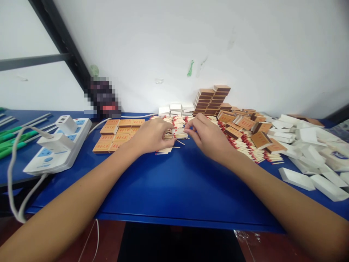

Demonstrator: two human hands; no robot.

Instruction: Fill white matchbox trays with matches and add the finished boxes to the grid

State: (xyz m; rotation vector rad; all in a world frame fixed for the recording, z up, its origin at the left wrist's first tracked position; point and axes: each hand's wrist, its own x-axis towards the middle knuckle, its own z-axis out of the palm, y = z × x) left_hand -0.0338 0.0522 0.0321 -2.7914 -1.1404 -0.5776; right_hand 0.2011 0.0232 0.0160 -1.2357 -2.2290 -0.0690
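A small white matchbox tray [182,135] with matches in it lies between my hands, in front of the match pile. My left hand [152,134] curves its thumb and forefinger round the tray's left end. My right hand [207,136] is at the tray's right end, thumb and forefinger pinched together; whatever is between those tips is too small to make out. Loose red-tipped matches [163,150] lie under and beside my left hand. Orange matchboxes [117,137] stand in stacked rows left of that hand. More matches [247,147] spread beyond my right wrist.
Brown-sided matchboxes [209,100] are stacked against the wall, with loose matchboxes [245,123] to their right. White trays [308,145] heap at the far right; others [176,108] stand at the back. A power strip [60,153] with cables and green-handled rods [16,140] are left.
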